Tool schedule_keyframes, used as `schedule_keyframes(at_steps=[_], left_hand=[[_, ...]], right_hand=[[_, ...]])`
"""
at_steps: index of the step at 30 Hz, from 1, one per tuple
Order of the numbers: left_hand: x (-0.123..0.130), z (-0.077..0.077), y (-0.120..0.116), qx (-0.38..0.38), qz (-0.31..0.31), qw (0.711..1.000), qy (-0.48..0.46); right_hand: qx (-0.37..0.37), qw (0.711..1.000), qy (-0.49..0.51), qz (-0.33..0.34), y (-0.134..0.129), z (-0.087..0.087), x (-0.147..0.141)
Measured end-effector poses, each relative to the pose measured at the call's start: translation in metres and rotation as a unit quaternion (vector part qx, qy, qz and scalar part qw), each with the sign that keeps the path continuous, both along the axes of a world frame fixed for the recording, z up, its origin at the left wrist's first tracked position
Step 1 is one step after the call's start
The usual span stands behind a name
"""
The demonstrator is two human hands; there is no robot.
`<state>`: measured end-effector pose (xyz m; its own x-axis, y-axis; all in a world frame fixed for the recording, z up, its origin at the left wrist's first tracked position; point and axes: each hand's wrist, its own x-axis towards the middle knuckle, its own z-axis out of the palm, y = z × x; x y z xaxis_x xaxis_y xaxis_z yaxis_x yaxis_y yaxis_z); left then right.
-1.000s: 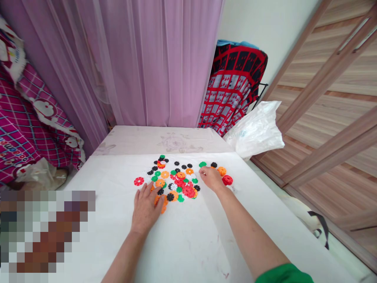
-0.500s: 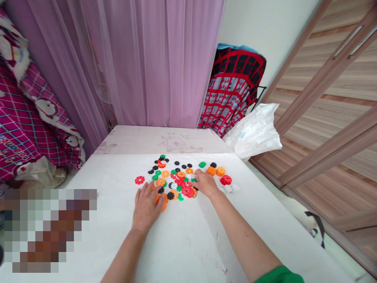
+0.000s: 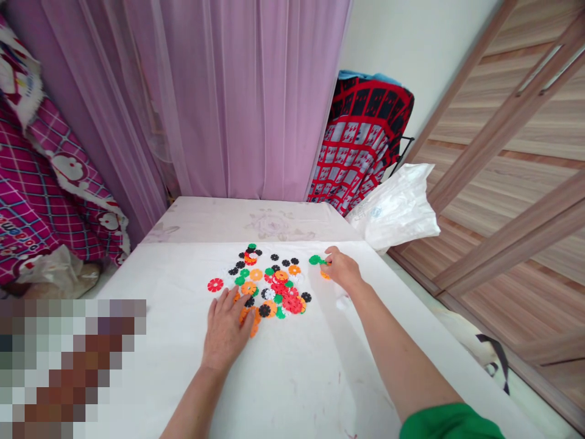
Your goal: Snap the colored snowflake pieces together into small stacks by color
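Note:
A loose pile of notched plastic discs (image 3: 292, 303), in red, orange, green, black and white, lies on the white-covered table (image 3: 283, 378). My left hand (image 3: 226, 326) rests at the pile's near left edge, fingers spread over several orange discs (image 3: 249, 288). To the right of the pile, my right hand (image 3: 342, 268) pinches a green disc, mostly hidden by the fingers. It is beside a small green stack (image 3: 315, 260) and above orange discs (image 3: 325, 275), and it covers other pieces there.
A white plastic bag (image 3: 395, 210) sits at the table's far right corner. Purple curtains (image 3: 256, 103) hang behind, with a red patterned cover (image 3: 351, 134) next to them. A wooden wardrobe (image 3: 512, 183) stands on the right. One red disc (image 3: 215, 285) lies apart on the left.
My right hand has moved right, from the pile's right edge to the separate small stacks, with the green disc in its fingers. My left hand has stayed almost in place.

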<state>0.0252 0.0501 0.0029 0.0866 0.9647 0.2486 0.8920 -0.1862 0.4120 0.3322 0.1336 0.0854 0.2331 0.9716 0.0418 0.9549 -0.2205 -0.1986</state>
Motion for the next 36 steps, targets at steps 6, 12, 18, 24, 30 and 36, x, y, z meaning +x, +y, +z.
schedule_keyframes(at_steps=[6, 12, 18, 24, 30, 36], left_hand=[[0.0, -0.001, 0.0, 0.009, -0.003, 1.0, 0.001], [-0.001, -0.002, 0.001, 0.014, 0.0, 1.0, 0.007], [-0.001, -0.003, 0.0, 0.015, 0.0, 1.0, 0.008], [0.0, 0.0, -0.001, 0.009, -0.001, 1.0, 0.002], [0.001, 0.001, -0.001, 0.0, 0.001, 1.0, -0.003], [0.002, 0.003, -0.001, -0.002, -0.002, 1.0, -0.004]], right_hand=[[0.015, 1.0, 0.002, 0.002, 0.026, -0.009, 0.013], [-0.016, 1.0, -0.003, 0.016, 0.039, -0.014, 0.009], [-0.055, 0.994, -0.077, 0.045, 0.042, -0.008, 0.006], [-0.105, 0.98, -0.166, 0.035, 0.041, -0.004, -0.009], [-0.106, 0.981, -0.163, 0.022, 0.045, -0.006, -0.023], [-0.109, 0.981, -0.16, 0.019, 0.043, -0.001, -0.026]])
